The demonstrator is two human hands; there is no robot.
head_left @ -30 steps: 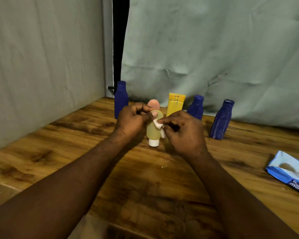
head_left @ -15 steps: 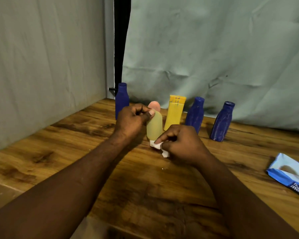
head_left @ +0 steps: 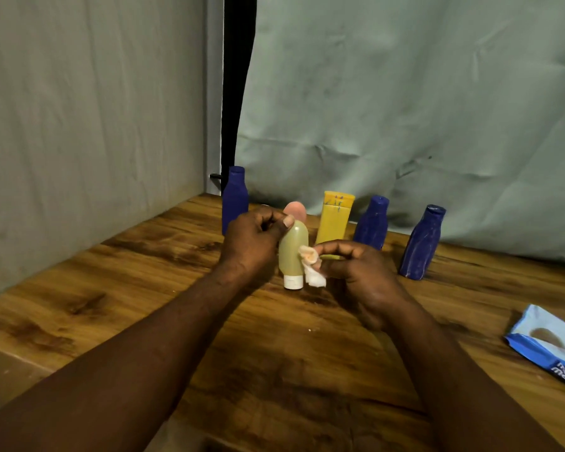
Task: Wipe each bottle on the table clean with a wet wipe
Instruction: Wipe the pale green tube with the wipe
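A: What is found at the far left?

B: A left blue bottle is stood at the back of the surface, just behind the left hand. That hand's fingers are curled round the upper end of the pale bottle. The bottle is held upright near the middle of the surface, white cap downward. Whether the cap is touching the wood cannot be told.

A: And to the right of it?

B: The wet wipe is bunched against the pale bottle's side and pinched between the thumb and fingers of the right hand. Behind, a pink bottle, a yellow tube, a middle blue bottle and a right blue bottle are lined up apart from one another. The wipe pack is laid well apart at the right edge.

A: What could go wrong from here?

B: The pale bottle is gripped only at its top, so it could be swung or twisted out of the grip if the wipe is pushed hard low down. The pink bottle, just behind, could be knocked over by the left hand. The wipe is crumpled small, so patches may be missed. Dirt may also be carried to the other bottles if the same wad is used throughout.
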